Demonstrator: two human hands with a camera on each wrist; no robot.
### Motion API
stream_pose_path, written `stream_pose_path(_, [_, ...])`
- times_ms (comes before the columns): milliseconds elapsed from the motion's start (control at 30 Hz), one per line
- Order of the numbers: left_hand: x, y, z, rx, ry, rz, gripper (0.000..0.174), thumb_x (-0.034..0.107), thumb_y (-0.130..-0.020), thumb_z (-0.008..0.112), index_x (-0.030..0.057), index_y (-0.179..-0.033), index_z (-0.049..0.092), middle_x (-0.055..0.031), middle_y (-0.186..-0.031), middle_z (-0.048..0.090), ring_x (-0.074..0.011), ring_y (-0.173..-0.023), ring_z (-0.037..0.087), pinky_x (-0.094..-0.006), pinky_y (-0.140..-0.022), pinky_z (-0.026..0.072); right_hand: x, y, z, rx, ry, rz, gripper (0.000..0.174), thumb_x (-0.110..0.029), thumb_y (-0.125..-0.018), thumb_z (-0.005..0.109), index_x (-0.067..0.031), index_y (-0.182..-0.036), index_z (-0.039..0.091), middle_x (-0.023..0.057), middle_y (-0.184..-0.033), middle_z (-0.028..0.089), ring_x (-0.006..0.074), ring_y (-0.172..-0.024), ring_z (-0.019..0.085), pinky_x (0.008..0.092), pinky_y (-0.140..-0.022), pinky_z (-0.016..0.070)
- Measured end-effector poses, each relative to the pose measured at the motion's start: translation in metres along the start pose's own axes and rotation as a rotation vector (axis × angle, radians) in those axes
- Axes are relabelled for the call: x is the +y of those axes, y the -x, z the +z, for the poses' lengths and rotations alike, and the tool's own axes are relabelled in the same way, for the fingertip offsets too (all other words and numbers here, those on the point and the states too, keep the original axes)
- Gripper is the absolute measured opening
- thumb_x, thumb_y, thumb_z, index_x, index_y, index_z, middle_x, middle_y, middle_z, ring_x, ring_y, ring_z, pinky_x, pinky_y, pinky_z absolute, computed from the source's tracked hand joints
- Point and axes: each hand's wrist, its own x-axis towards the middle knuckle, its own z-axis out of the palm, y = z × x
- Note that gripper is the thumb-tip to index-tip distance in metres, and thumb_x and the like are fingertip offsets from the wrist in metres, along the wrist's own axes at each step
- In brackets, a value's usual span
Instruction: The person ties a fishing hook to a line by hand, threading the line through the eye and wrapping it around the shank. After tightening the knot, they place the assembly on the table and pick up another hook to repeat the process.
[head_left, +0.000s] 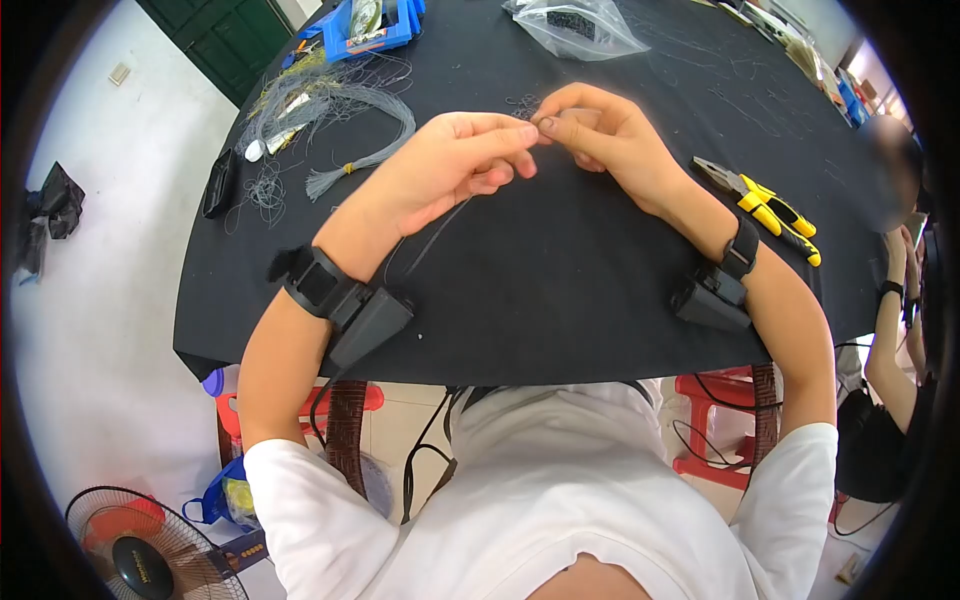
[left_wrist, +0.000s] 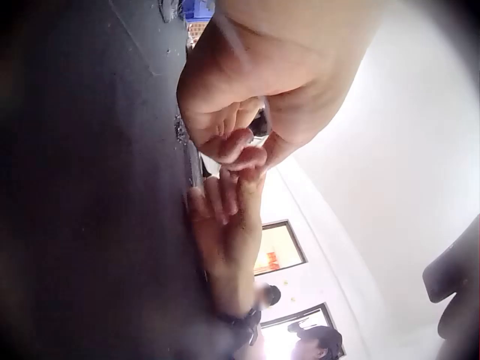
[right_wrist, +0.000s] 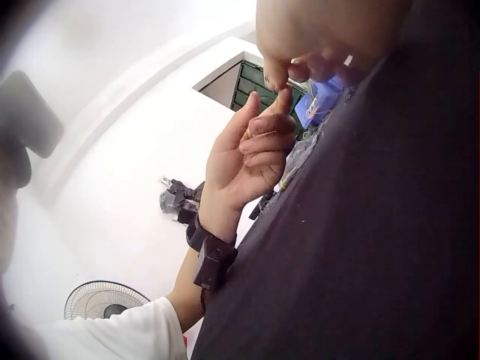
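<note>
My left hand [head_left: 462,160] and right hand [head_left: 612,135] meet over the black-covered table, thumb and forefinger of each pinched together. Between the fingertips is something thin, like a strand of line, mostly hidden by the fingers; its exact kind I cannot tell. A dark thin strand [head_left: 440,235] trails below the left hand toward the wrist. In the left wrist view, the left hand [left_wrist: 262,75] has its other fingers loosely bent. From the right wrist, the right hand [right_wrist: 322,34] shows above the left, fingertips close together. A small tangle of line [head_left: 522,104] lies just behind the hands.
Pliers with yellow-black handles [head_left: 765,207] lie at right. A tied bundle of clear line [head_left: 390,140], a loose tangle [head_left: 265,195] and a black case [head_left: 220,183] are at left. Farther back stand a blue box [head_left: 370,45] and a zip bag [head_left: 578,28]. Another person sits at right.
</note>
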Motion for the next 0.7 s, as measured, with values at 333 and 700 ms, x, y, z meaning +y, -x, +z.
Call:
stream_pose_path(333, [-0.010,-0.002,0.001,0.100,0.026,0.015,0.019,0.018,-0.088,0.054,0.0003,-0.091,0.058,0.0075,-0.059,0.038,0.0003,-0.049,0.030,-0.0164,-0.045,0.0236,0.014,-0.011,-0.012,0.126,0.471,-0.195,0.016,-0.018,-0.083,0.060,-0.0051,-0.093,0.061,-0.0024,-0.071,0.058,0.0037,-0.058,0.044,0.0199,-0.051,0.0346])
stream_pose_path(700, [-0.010,0.003,-0.002,0.168,0.028,-0.021,0.020,0.019,-0.087,0.056,-0.0003,-0.090,0.058,0.0059,-0.063,0.043,0.0011,-0.051,0.033,-0.0132,-0.044,0.0257,0.022,-0.026,-0.029,0.079,1.000,-0.237,0.017,-0.019,-0.078,0.062,-0.0054,-0.089,0.063,0.0063,-0.068,0.053,0.0199,-0.063,0.051,0.0320,-0.057,0.0410])
